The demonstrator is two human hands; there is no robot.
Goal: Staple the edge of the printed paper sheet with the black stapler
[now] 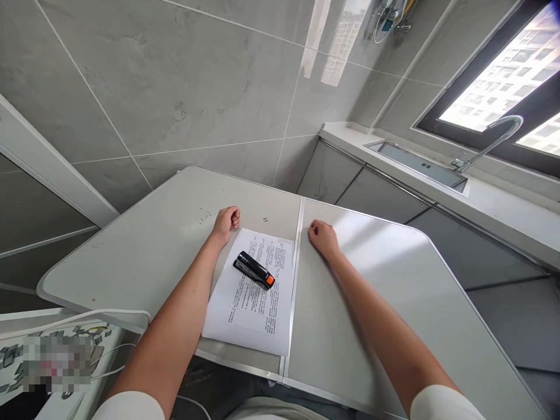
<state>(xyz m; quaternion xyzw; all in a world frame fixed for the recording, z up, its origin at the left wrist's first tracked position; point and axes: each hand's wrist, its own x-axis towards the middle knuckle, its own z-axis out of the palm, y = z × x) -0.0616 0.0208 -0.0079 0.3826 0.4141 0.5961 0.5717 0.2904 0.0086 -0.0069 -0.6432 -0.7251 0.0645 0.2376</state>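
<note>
So, both hands are just parked on the table, knuckles curled, one either side of a sheet of paper. Left hand is in a loose fist right by the paper's far left corner, with the forearm running down along its left edge. Right hand sits on the other half of the table, past the metal strip down the middle, fingers tucked under too. I can't see anything in either one, but the palms are hidden, so I can't say for sure.

The stapler is lying right on top of the paper, between the two arms and touched by neither hand. It's black with an orange bit on the end that's nearer and to the right, and it's set slantwise across the printed lines. The paper is all on the left half, its right edge close to the strip.

Some tiny dark bits that look like staples are scattered just left of the left hand. Off to the right there's a counter with a sink and a curved tap under a window.
</note>
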